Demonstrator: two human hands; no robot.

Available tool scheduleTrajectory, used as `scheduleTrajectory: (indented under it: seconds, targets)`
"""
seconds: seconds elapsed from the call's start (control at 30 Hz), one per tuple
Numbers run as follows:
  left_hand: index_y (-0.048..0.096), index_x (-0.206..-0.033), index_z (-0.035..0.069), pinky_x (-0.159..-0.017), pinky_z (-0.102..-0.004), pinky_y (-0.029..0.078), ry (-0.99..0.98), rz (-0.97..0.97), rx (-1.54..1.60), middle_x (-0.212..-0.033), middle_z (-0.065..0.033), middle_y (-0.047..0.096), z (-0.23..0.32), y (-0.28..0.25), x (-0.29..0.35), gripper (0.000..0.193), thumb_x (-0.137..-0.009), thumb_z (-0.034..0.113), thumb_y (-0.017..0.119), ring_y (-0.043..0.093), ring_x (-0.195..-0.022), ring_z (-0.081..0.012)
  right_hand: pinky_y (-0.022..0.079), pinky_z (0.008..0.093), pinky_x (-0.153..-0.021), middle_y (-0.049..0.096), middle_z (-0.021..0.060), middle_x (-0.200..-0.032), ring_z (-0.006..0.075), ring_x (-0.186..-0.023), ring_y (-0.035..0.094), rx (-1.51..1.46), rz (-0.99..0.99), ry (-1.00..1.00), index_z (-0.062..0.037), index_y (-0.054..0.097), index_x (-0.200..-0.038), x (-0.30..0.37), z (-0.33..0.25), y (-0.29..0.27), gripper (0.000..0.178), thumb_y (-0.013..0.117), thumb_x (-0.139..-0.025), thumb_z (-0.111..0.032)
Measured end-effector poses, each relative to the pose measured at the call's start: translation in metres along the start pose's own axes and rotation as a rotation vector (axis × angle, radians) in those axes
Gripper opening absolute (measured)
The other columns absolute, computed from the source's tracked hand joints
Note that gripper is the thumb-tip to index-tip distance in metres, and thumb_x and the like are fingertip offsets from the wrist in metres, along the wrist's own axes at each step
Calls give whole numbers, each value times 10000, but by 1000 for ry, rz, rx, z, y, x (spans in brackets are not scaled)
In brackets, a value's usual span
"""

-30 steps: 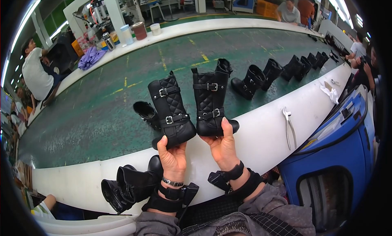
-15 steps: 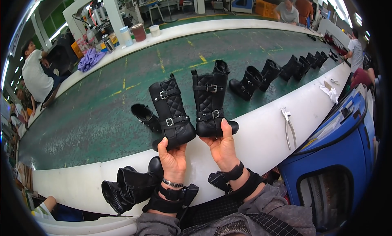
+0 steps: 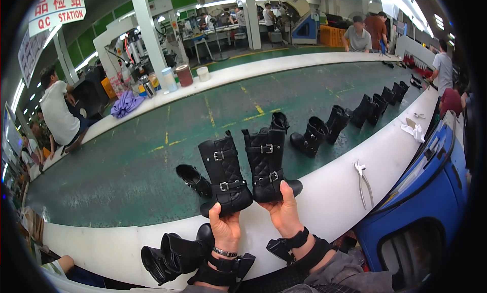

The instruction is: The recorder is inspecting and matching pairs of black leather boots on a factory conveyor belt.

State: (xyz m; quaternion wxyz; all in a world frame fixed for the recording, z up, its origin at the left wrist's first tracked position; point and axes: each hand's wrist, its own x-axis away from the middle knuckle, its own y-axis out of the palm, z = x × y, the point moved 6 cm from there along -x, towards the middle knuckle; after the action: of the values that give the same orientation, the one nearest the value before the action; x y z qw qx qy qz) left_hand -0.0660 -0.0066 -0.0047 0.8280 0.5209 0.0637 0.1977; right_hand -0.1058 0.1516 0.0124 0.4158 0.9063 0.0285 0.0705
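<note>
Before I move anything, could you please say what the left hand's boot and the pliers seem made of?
The boot: probably leather or imitation leather, from its black sheen and quilted surface. Its buckles: likely metal, silvery and glinting. The pliers: likely steel, smooth, grey and shiny.

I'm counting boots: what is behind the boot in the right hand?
Above the held boot, the top of what looks like another black boot shows, with green surface around. The held boot covers the rest, so the other's foot cannot be seen.
</note>
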Motion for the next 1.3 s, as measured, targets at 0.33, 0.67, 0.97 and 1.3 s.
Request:
scheduleTrajectory:
  seconds: [0.33,0.67,0.97,1.3]
  targets:
    - [480,-1261,-8,-976,-448,510,23,-46,-47,-1202,-128,590,0,2,0,582,-769,240,666,601,-1096,-274,555,402,-858,634,66,-1101,206,-1000,640,40,-41,-24,-78,553,-1199,-1,-8,-2,500,614,-873,-453]
    - [471,-1280,-3,-995,-460,487,23,-52,-21,-1223,-133,577,-3,3,0,583,-788,247,661,583,-1119,-286,537,401,-884,628,72,-1134,195,-1030,630,38,-83,-23,-74,541,-1232,-4,-8,-2,499,570,-905,-449]
    - [515,-1207,-17,-975,-439,517,-30,33,13,-1196,-132,581,-10,-7,-1,481,-813,220,658,587,-1113,-273,563,375,-834,637,102,-1086,199,-962,650,23,16,26,-39,554,-1182,-7,2,-12,537,597,-887,-485]
    - [517,-1197,-17,-968,-446,518,-47,51,33,-1184,-135,588,-14,-7,-1,478,-811,223,665,591,-1097,-276,566,401,-821,633,104,-1065,209,-945,649,-7,40,31,-46,533,-1183,-8,3,-16,510,619,-882,-449]
